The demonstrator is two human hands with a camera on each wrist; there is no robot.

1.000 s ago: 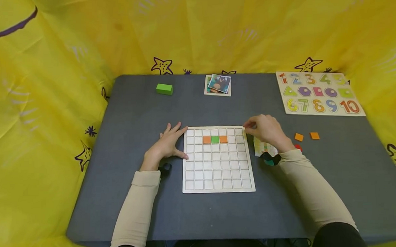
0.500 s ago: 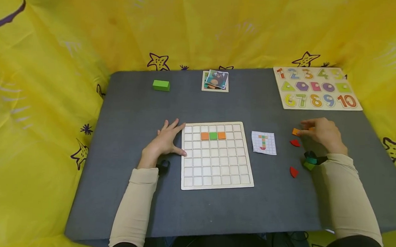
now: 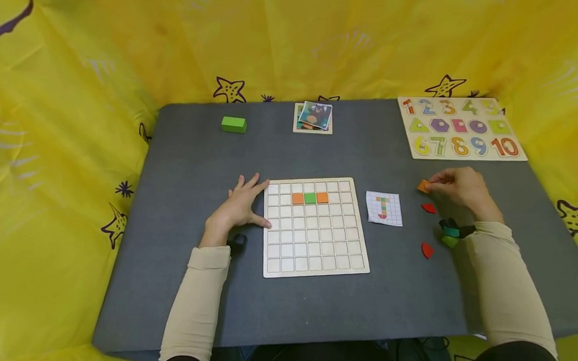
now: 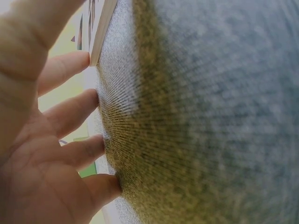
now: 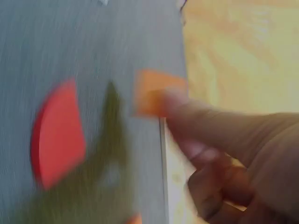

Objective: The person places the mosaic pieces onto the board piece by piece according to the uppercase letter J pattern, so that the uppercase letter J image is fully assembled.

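Observation:
A white gridded board lies on the table, with two orange tiles and a green tile between them in one row near its top. My left hand rests at the board's left edge with fingers spread, index fingertip and thumb touching the rim; in the left wrist view the fingertips meet the cloth. To the right, my right hand pinches an orange square tile between thumb and fingers, blurred in the right wrist view. Below it are two red curved pieces and a partly hidden green piece.
A small pattern card with a coloured figure lies right of the board. At the back are a green block, a stack of picture cards and a number puzzle. Yellow cloth surrounds the grey table.
My right hand has left the board's upper right corner, moved right to the loose tiles and taken an orange one, shifting it slightly left. My left hand stays at the board's edge.

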